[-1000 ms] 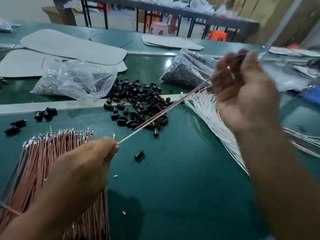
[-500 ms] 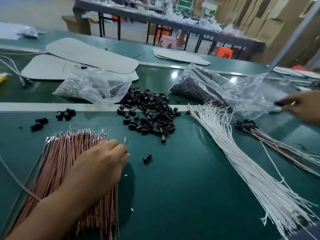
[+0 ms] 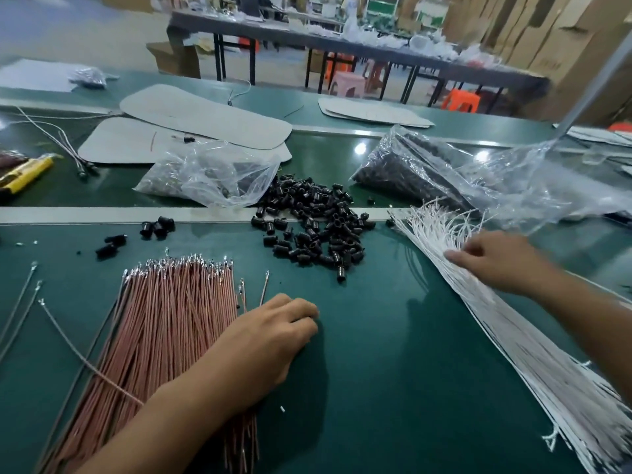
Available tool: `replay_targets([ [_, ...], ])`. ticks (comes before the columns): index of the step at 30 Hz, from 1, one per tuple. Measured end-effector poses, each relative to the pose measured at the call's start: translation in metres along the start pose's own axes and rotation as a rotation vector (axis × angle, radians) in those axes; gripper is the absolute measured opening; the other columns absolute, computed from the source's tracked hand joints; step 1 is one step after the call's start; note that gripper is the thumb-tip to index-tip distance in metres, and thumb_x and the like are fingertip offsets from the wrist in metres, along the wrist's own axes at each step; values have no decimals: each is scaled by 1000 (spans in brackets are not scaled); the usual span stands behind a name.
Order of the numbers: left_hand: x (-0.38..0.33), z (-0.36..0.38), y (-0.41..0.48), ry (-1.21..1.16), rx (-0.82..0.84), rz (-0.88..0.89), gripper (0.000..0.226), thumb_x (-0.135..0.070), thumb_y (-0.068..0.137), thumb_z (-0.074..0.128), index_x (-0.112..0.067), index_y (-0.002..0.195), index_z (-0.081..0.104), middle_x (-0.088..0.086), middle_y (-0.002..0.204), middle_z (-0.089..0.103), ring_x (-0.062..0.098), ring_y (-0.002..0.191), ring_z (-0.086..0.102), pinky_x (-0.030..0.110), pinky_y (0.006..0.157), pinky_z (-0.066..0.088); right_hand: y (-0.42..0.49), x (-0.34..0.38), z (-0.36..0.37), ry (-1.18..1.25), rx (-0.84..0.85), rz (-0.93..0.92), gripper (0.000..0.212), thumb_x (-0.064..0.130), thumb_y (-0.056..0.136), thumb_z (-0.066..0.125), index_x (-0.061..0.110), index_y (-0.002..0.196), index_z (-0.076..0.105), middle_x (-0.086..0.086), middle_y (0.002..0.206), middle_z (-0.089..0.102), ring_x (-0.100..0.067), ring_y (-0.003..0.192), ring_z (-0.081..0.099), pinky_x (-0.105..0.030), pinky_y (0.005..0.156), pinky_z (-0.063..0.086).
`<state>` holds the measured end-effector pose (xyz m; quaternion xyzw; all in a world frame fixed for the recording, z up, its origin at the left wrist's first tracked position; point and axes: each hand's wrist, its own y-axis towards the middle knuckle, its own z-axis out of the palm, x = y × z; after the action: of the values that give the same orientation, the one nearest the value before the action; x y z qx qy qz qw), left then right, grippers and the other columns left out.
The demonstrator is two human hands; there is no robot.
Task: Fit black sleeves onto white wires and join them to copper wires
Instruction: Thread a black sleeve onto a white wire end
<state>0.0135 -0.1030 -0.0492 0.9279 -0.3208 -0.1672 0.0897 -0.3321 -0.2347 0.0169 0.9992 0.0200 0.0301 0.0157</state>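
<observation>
Right hand (image 3: 496, 265) had moved left onto the white wires (image 3: 506, 336), fingers loosely bent, touching them. Left hand (image 3: 270, 340) lay curled against the copper wires (image 3: 171, 319); any grip could not be determined. Black sleeves (image 3: 318, 227) lay between.

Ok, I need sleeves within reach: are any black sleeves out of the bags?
Out. A loose heap of small black plastic sleeves lies bare on the green table, beside a crumpled clear plastic bag.
</observation>
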Motion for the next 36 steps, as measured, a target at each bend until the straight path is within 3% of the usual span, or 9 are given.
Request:
replay_targets([
  [4,2,1,-3,-67,-25,-52,22,0,88,64,-13,107,66,-3,115,58,14,103,54,31,88,53,5,7,0,43,63,101,26,24,91,72,22,66,64,3,72,66,-13,68,59,-26,63,42],
  [8,3,0,-5,-99,-73,-88,35,-7,95,57,-11,129,58,0,123,49,13,111,49,28,98,48,15,-10,-15,511,-36,259,27,14,94,65,13,67,69,-8,69,70,-22,58,56,-26,58,40],
  [12,3,-3,-6,-138,-88,-136,41,-5,90,57,-7,131,58,1,121,46,13,109,48,27,98,48,36,-21,-59,892,-350,255,23,19,105,46,13,86,57,-5,84,67,-8,54,62,-24,49,48],
  [15,6,-2,-7,-155,-87,-171,30,-4,90,57,-7,119,63,-1,115,52,13,105,50,29,96,48,51,-20,-103,1262,-419,286,19,19,107,39,10,113,54,7,75,54,2,40,51,-11,35,34],
  [17,7,-1,-6,-159,-116,-177,21,-6,93,56,-11,112,64,-4,107,56,12,99,52,30,92,49,44,-14,-121,1418,-431,156,26,18,107,39,13,130,49,15,68,55,3,45,51,-9,41,36],
  [22,4,-3,-4,-458,-282,-339,24,-10,100,47,-26,115,58,-11,84,57,2,72,56,16,64,45,-33,75,-107,1809,-374,-296,29,5,103,43,18,95,67,4,82,71,-8,78,68,-14,67,51],
  [28,3,-21,-2,-1520,-381,-473,47,0,91,49,-24,131,58,16,95,68,24,64,59,30,53,48,-65,152,-6,1963,-181,-139,27,-5,100,43,9,93,64,-3,77,71,-15,70,70,-18,61,55],
  [32,13,-24,-5,-1460,-450,-454,22,-14,86,60,-14,102,74,13,88,68,17,58,51,23,49,44,-61,151,30,1822,-251,44,25,-7,101,43,6,93,62,-5,78,69,-16,71,71,-19,64,57],
  [36,15,-22,-6,-1353,-478,-488,18,-21,82,63,-16,95,75,12,86,72,14,54,50,20,46,42,-49,132,41,1588,-183,61,22,-6,101,47,7,94,64,-10,86,71,-20,76,75,-21,65,58],
])
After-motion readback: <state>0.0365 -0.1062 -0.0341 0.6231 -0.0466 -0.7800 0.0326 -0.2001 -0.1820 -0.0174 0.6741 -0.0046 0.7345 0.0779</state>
